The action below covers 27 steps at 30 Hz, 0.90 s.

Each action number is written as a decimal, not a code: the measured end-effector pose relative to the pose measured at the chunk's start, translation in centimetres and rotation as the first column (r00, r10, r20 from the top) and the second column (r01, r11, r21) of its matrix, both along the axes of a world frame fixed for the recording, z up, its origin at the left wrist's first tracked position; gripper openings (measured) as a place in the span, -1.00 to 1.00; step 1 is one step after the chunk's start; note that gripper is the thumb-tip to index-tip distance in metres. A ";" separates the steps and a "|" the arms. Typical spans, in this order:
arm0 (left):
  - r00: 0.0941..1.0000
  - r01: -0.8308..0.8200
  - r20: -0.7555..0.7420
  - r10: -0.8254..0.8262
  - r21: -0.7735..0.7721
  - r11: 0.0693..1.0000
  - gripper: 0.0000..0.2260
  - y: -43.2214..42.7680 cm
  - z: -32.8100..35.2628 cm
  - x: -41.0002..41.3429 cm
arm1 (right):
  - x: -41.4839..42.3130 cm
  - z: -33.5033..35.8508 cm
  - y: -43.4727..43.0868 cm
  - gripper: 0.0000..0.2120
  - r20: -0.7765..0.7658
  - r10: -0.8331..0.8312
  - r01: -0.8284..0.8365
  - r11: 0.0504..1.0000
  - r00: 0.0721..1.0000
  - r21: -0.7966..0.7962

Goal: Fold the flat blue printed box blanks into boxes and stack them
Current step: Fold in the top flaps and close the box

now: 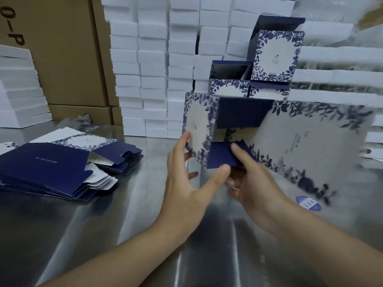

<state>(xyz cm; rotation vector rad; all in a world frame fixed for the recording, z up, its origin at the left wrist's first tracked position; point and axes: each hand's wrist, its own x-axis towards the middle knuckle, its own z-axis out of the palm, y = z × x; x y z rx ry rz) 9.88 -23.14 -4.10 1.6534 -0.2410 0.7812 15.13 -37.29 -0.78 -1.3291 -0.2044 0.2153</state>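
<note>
Head view: nearest, both forearms reach out over the steel worktop [103, 224] to a half-folded box [199, 129] held up in the air just above it, probably so its bottom flaps are free to swing. The left hand [186, 183] has its grip spread, with the fingers braced along the left printed wall and the thumb pushing the edge of a navy flap [219, 157] inward. The right hand [255, 187] pinches that same flap, thumb on top and fingers curled beneath, seemingly to steady it as it tucks. The box's long panel trails off to the right, blurred. Left of the hands, flat blanks [51, 166] lie fanned in a pile within easy reach. Behind, folded boxes [277, 54] are stacked against a wall of white boxes [153, 59], with brown cartons [68, 59] farther left.
</note>
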 end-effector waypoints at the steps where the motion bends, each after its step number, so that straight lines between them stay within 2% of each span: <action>1: 1.000 0.025 -0.005 -0.025 -0.041 0.999 -0.19 0.1 0.0 0.1 | -0.5 -0.1 0.2 -0.62 -0.021 0.080 -0.080 0.997 0.997 0.005; 4: 0.998 0.063 -0.002 -0.064 -0.130 0.990 -0.27 0.2 0.0 0.5 | -1.3 0.0 0.8 -0.57 -0.058 0.173 -0.172 0.985 0.983 0.010; 8: 0.998 0.063 0.002 -0.064 -0.174 0.983 -0.32 0.0 0.1 0.4 | -1.6 0.0 1.0 -0.57 -0.038 0.131 -0.130 0.991 0.991 0.039; 10: 0.995 0.043 -0.074 -0.063 -0.249 0.967 -0.36 -0.3 0.2 0.3 | -1.5 0.0 1.1 -0.56 -0.017 0.075 -0.074 0.996 0.997 0.053; 13: 0.953 -0.001 -0.279 -0.119 -0.396 0.918 -0.56 -0.7 0.3 0.0 | -1.5 -0.2 1.3 -0.55 0.015 -0.001 0.001 0.999 1.000 0.034; 16: 0.905 0.022 -0.373 -0.206 -0.441 0.897 -0.74 -1.1 0.3 -0.1 | -1.7 -0.6 1.3 -0.55 0.060 -0.040 0.042 0.998 0.997 -0.038; 19: 0.896 0.050 -0.374 -0.241 -0.454 0.889 -0.55 -1.1 0.5 0.0 | -1.4 -0.7 1.5 -0.60 0.014 -0.052 0.052 0.998 0.999 -0.032; 23: 0.897 0.062 -0.375 -0.234 -0.417 0.907 -0.50 -1.0 0.7 0.1 | -1.7 -0.9 1.7 -0.56 -0.040 0.006 -0.009 0.998 0.999 -0.067; 27: 0.890 0.084 -0.382 -0.249 -0.398 0.914 -0.47 -0.9 0.7 -0.1 | -1.9 -1.3 1.8 -0.57 -0.056 0.060 -0.060 0.998 0.997 0.000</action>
